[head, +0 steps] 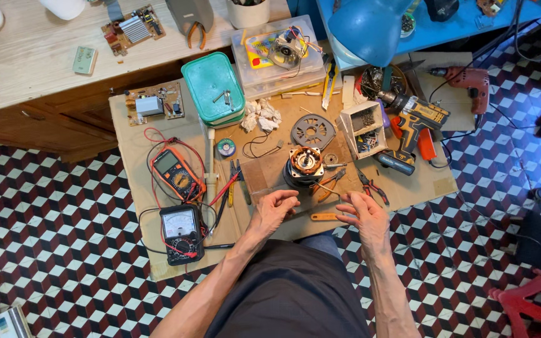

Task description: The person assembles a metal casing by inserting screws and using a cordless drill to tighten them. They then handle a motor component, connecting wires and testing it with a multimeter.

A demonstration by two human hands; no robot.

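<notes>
Though near both hands, motor beyond.

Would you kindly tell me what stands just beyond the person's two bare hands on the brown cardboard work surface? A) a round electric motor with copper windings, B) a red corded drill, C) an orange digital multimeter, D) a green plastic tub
A: the round electric motor with copper windings stands just beyond the left hand and right hand, both empty with fingers spread; the other items lie farther off.
</notes>
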